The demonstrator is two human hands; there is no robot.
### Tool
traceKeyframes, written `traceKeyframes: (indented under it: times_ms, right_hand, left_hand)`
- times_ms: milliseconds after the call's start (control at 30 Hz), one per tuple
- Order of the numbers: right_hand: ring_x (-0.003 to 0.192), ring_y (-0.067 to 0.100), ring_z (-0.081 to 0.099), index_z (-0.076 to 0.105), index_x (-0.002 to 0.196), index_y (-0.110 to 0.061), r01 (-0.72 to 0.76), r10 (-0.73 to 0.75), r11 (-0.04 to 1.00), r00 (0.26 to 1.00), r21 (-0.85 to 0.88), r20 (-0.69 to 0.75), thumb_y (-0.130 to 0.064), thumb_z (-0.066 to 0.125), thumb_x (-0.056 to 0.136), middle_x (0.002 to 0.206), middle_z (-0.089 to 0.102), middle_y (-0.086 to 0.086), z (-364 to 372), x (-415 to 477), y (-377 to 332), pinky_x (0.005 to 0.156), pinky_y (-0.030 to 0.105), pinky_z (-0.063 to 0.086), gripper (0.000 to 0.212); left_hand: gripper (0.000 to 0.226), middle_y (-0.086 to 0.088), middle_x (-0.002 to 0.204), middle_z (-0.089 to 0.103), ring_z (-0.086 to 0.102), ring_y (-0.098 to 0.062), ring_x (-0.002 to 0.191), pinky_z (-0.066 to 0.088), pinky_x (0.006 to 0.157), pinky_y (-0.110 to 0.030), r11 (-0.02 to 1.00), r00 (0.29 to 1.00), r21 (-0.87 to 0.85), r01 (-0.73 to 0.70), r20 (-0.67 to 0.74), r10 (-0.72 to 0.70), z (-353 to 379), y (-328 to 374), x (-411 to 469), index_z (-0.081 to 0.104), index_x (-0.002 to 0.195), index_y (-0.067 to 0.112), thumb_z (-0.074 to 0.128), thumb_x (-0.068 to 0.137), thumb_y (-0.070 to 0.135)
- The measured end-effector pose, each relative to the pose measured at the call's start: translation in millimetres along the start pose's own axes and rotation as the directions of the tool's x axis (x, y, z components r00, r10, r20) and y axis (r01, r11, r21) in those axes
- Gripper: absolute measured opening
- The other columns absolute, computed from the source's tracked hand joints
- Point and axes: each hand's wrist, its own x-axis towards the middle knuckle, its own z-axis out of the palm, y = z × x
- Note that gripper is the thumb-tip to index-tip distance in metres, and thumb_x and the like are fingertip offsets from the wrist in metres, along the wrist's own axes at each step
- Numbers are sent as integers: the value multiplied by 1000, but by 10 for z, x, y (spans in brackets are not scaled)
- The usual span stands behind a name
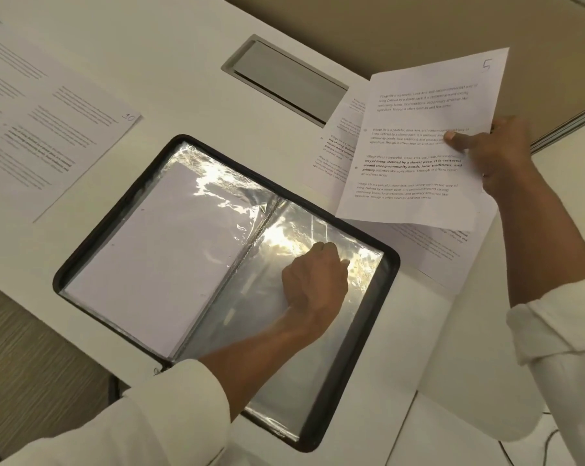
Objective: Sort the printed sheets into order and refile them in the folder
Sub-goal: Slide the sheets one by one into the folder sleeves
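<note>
Nearest, two white shirt cuffs (170, 408) frame a black-edged zip folder (392, 265) lying open on the white table (170, 79), its clear plastic pockets shining under the light. The folder's left-hand pocket holds a blank-looking white sheet (156, 257), flat behind the film. The empty clear right-hand pocket (284, 375) lies beneath the left hand (314, 280), whose fingers are curled tight and bunched with the thumb near the pocket's upper end, pinching the film there.

Further out, the right hand (499, 156) holds a printed sheet marked 5 (418, 146) up off the table, above the folder's far right corner. The thumb presses on the sheet's printed face and the fingers curl behind its right edge. Under that raised sheet, more loose printed sheets (338, 146) lie fanned on the table, just beside the folder. Well apart on the far left lie other printed pages, the top one marked 10 (48, 129). Beyond the folder a grey rectangular cable hatch (284, 79) sits in the tabletop, and a beige partition (385, 21) stands behind the table
</note>
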Motion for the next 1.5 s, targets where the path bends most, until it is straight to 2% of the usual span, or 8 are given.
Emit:
traceKeyframes:
  times_ms: [433, 533, 767, 1000, 1100, 1200, 1367, 1500]
  right_hand:
    - [88, 18, 79, 75, 122, -9, 35, -26, 995, 995, -93, 91, -14, 89, 84, 108, 79, 0, 300, -3, -61, 79, 39, 65, 41]
    - [88, 13, 78, 74, 123, -11, 53, -43, 995, 992, -80, 117, -15, 88, 85, 105, 78, -5, 454, -80, -21, 79, 35, 65, 40]
    - [91, 16, 79, 75, 125, -11, 56, -57, 998, 994, 13, 98, -18, 90, 83, 110, 80, -2, 808, -213, 248, 82, 40, 66, 44]
    - [90, 18, 80, 75, 124, -11, -16, 12, 993, 999, 117, 33, -18, 90, 82, 110, 80, -1, 1016, -268, 390, 80, 42, 67, 44]
    - [88, 18, 80, 75, 123, -11, -54, 49, 994, 997, 96, 52, -19, 90, 83, 110, 79, -1, 1083, -276, 399, 79, 43, 67, 43]
    - [87, 18, 80, 76, 120, -13, -89, 83, 993, 994, 77, 74, -20, 90, 83, 107, 80, -2, 1134, -292, 463, 78, 43, 67, 41]
    - [89, 17, 77, 76, 119, -13, -133, 126, 988, 988, 76, 88, -21, 92, 82, 99, 77, -6, 1187, -353, 635, 80, 39, 65, 41]
    - [90, 16, 77, 76, 120, -11, -141, 135, 984, 989, 113, 62, -20, 92, 82, 98, 77, -6, 1214, -348, 714, 76, 34, 64, 43]
  left_hand:
    - [24, 8, 73, 66, 63, -13, 56, 37, 54, -24, 987, 983, 97, -127, -122, 139, 163, 50, 11, 68, 83, 22, 80, 92, 41]
    - [27, 6, 69, 67, 61, -12, 49, 44, 49, -22, 982, 972, 114, -151, -165, 169, 165, 48, 17, 70, 79, 21, 91, 81, 39]
    - [18, 2, 69, 63, 57, -17, 49, 41, 49, -25, 946, 947, 227, -230, -170, 271, 176, 74, 31, 68, 80, 18, 85, 78, 25]
    - [17, -8, 87, 70, 64, -23, 74, 48, 61, -32, 896, 876, 270, -351, -244, 417, 223, 165, -66, 73, 77, 12, 78, 83, 27]
    - [52, -13, 121, 72, 67, -29, 107, 57, 83, -42, 893, 889, 267, -362, -191, 417, 233, 224, -109, 80, 101, 11, 57, 100, 58]
    - [58, -15, 143, 64, 63, -31, 126, 55, 99, -45, 878, 889, 267, -398, -126, 441, 257, 194, -132, 77, 118, 13, 52, 102, 63]
    - [82, -20, 167, 34, 32, -37, 156, 30, 126, -51, 905, 924, 198, -377, 7, 383, 367, -26, -128, 58, 146, 6, 30, 105, 71]
    - [101, -20, 175, 6, 3, -34, 163, 13, 132, -52, 907, 924, 176, -381, 73, 374, 471, -226, -122, 37, 160, 1, 23, 100, 81]
